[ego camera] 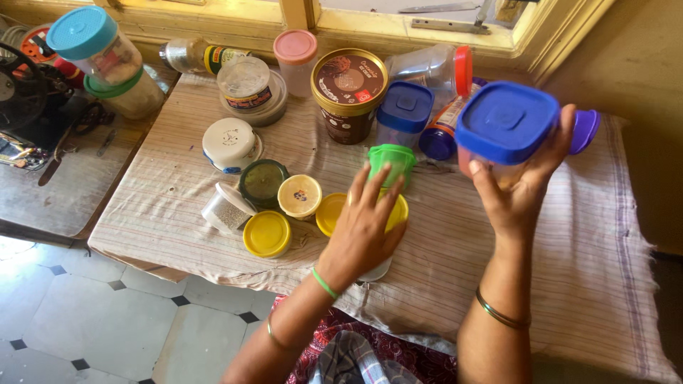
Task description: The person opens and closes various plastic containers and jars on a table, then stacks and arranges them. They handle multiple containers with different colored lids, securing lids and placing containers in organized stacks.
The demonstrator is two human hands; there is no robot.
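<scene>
My right hand (518,186) holds a clear square container with a blue lid (506,122) lifted above the cloth-covered table (569,235). My left hand (364,229) lies fingers spread over a yellow-lidded jar (329,213), its fingertips close to a small green container (391,159). Whether that hand grips the jar or only rests on it is unclear.
Several jars crowd the table: a brown tub with a gold rim (349,92), a pink-lidded jar (296,58), a blue-lidded square box (404,112), a white round tub (229,144), small yellow-lidded jars (267,233). A purple lid (585,129) shows behind my right hand. A sewing machine (28,92) stands at left.
</scene>
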